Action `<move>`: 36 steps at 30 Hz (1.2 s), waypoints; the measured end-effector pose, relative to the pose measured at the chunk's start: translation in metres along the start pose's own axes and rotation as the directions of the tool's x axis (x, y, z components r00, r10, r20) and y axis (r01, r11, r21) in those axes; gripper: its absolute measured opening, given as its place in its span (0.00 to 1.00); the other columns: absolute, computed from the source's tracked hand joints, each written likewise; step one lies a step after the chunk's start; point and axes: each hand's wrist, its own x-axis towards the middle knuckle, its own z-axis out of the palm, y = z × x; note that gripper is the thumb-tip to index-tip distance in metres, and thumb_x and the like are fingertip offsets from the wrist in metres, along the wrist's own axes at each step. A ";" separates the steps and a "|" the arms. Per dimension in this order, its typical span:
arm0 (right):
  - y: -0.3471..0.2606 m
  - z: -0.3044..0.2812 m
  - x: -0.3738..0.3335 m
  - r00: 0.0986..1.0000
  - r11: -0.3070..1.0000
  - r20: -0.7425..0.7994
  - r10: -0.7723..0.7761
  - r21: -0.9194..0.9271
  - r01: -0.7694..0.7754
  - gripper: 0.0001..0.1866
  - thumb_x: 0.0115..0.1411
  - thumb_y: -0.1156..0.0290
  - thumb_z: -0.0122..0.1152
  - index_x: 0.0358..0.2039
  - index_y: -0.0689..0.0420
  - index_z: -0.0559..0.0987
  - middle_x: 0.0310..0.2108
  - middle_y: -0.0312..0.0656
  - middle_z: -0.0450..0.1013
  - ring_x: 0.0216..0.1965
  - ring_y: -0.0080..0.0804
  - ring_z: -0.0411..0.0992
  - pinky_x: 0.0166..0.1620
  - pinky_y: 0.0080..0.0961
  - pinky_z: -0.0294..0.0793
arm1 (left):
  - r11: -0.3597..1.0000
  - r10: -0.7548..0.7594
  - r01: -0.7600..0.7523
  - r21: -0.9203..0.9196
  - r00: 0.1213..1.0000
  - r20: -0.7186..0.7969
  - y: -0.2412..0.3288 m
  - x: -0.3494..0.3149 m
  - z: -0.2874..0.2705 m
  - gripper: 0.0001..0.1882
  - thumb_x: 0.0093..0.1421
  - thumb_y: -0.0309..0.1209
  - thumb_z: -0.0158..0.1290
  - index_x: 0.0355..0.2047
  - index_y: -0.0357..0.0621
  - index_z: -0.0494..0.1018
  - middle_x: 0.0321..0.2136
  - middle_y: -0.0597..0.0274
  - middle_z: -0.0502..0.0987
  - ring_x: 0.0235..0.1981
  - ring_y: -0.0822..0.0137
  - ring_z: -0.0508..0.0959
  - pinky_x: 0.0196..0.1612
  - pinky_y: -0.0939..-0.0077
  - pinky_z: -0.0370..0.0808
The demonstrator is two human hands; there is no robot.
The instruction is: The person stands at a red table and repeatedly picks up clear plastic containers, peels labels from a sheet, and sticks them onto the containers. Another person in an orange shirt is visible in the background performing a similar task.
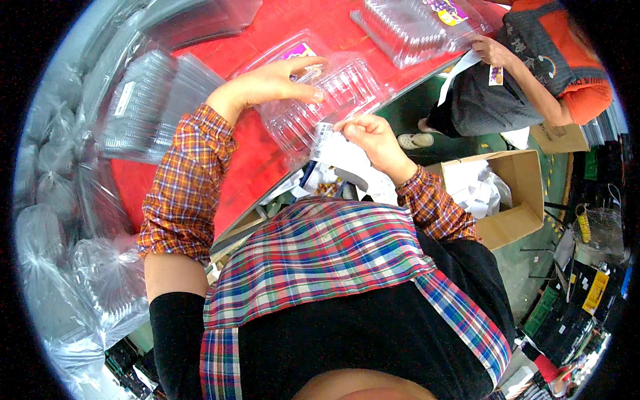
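Observation:
A clear plastic clamshell container (337, 87) lies tilted near the edge of the red table in front of me, with a purple-and-yellow label (299, 51) at its far side. My left hand (270, 81) reaches over the container, thumb and fingers apart, the thumb at its ribbed surface. Beside the container's near edge, my right hand (375, 139) is closed in a pinch on a white label strip (327, 141) that bears small print. The strip hangs down toward my apron, and its lower end is partly hidden.
Stacked clear containers (137, 103) stand on the red table (257, 143) at left, beside bagged plastic (50, 233). Another stack (407, 30) is at the far right. A co-worker (493, 87) holds a label strip there. Right of me, a cardboard box (527, 193) holds white paper.

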 end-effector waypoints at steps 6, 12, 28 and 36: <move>0.017 -0.007 -0.013 0.992 0.998 -0.111 0.065 0.024 -0.062 0.10 0.60 0.68 0.56 0.36 0.62 0.77 0.33 0.33 0.74 0.35 0.18 0.68 0.42 0.19 0.67 | 0.972 -0.043 -0.020 -0.234 0.964 -0.263 0.027 -0.026 -0.034 0.31 0.53 0.39 0.56 0.56 0.39 0.64 0.54 0.52 0.67 0.54 0.66 0.66 0.57 0.74 0.61; 0.044 -0.018 -0.023 0.928 0.949 -0.200 0.314 0.091 -0.302 0.10 0.61 0.69 0.54 0.37 0.62 0.77 0.34 0.35 0.75 0.37 0.20 0.70 0.44 0.20 0.67 | 0.874 0.411 -0.044 0.483 0.595 -0.690 0.128 -0.192 -0.113 0.30 0.54 0.45 0.55 0.53 0.40 0.67 0.48 0.54 0.72 0.49 0.65 0.71 0.53 0.74 0.66; -0.031 0.000 -0.009 0.944 0.906 0.133 0.302 -0.349 -0.241 0.16 0.61 0.69 0.55 0.48 0.63 0.74 0.34 0.32 0.73 0.35 0.15 0.67 0.40 0.16 0.67 | 0.088 0.527 0.789 0.609 0.482 -0.700 0.027 -0.184 -0.097 0.38 0.48 0.55 0.57 0.54 0.42 0.66 0.51 0.41 0.68 0.53 0.48 0.68 0.57 0.63 0.61; -0.074 0.045 -0.014 0.995 0.920 -0.069 -0.067 -0.390 0.035 0.20 0.58 0.76 0.55 0.52 0.59 0.70 0.20 0.26 0.66 0.22 0.09 0.61 0.25 0.10 0.59 | 0.751 -0.149 -0.067 -0.657 0.952 -0.267 0.034 -0.086 0.092 0.16 0.57 0.29 0.54 0.44 0.35 0.67 0.38 0.61 0.74 0.36 0.75 0.74 0.39 0.80 0.72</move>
